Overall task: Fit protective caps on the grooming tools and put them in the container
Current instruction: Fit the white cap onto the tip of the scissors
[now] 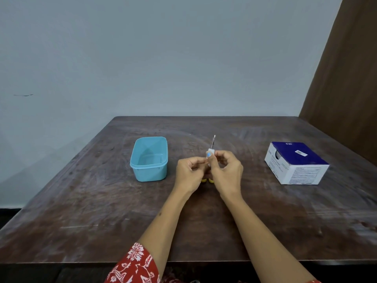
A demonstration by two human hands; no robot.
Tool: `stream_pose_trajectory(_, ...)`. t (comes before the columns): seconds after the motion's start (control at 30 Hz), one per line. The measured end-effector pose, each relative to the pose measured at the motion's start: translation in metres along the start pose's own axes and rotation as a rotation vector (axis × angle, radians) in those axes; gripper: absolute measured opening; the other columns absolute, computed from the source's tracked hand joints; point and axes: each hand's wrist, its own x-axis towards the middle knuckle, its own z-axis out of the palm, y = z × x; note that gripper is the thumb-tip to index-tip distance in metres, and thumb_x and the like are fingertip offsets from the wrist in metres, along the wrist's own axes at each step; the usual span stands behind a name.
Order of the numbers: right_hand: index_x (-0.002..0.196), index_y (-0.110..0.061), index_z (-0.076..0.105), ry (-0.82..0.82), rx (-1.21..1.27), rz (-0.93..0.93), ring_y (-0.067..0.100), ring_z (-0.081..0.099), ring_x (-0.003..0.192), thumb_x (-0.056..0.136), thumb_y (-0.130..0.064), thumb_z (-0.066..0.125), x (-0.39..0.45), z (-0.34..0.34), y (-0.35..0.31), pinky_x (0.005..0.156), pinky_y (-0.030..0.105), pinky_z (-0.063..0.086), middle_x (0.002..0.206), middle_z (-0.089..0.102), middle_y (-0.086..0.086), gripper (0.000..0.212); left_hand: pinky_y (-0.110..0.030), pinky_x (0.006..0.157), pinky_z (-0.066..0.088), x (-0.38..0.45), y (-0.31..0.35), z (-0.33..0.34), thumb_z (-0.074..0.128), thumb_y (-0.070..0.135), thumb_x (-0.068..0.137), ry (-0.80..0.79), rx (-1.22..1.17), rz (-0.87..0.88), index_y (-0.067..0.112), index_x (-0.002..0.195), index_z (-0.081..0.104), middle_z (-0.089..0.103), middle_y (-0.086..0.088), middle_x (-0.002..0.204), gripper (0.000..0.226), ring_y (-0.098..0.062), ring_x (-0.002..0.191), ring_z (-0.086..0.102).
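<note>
I held both hands together above the middle of the dark brown wooden bench (102, 211). The right hand (226, 172) had its fingers curled, with the thumb and forefinger pinching a small white plastic cap (210, 152) at its upper end. The left hand (188, 172) also had its fingers curled, their tips meeting the right hand's just below the cap; I could not tell what the left fingers pinched, since the part between them was hidden. A thin grooming tool with a slender shaft and a pale tip (213, 140) lay on the bench just beyond the cap, pointing away from me; whether it touched the cap could not be determined. Two small yellow rounded pieces (207, 181) showed on the bench beneath the hands, mostly covered. The light blue rectangular plastic container (150, 170) stood open to the left of the hands, near but apart. A blue-and-white cardboard box (295, 163) sat well apart on the right. A red patterned sleeve (134, 264) covered my left upper arm.
</note>
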Motion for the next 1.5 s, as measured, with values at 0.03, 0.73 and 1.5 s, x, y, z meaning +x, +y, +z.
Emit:
stream_pose_trajectory(0.03,0.076,-0.032,0.061,0.033,0.017,0.005,0.016,0.066,0.082,0.084,-0.028,0.069,0.0006,-0.0008,-0.0006,0.077,0.039,0.054,0.082,0.069,0.002,0.012,-0.016,0.051,0.052,-0.0007,0.0003,0.0011,0.057,-0.008,0.086,-0.04,-0.013,-0.021,-0.008,0.098,0.067,0.069,-0.01,0.076,0.016,-0.005,0.055,0.066)
stream_pose_trajectory(0.73,0.072,-0.027,0.064,-0.015,0.035,0.068,0.017,0.067,0.074,0.08,-0.035,0.071,-0.0008,-0.0013,-0.0032,0.07,0.042,0.056,0.076,0.07,0.003,0.014,-0.015,0.053,0.051,0.0021,-0.0049,-0.0003,0.057,-0.003,0.087,0.011,0.078,0.022,0.0,0.098,0.07,0.071,-0.01,0.08,0.017,-0.003,0.059,0.067)
stream_pose_trajectory(1.5,0.075,-0.027,0.065,0.022,0.124,0.105,0.026,0.068,0.076,0.076,-0.036,0.075,0.0004,-0.002,-0.006,0.071,0.047,0.057,0.076,0.07,0.006,0.014,-0.017,0.052,0.052,0.0017,-0.002,-0.0013,0.058,-0.007,0.086,-0.09,-0.051,-0.046,-0.006,0.097,0.067,0.07,-0.009,0.074,0.015,-0.008,0.057,0.068)
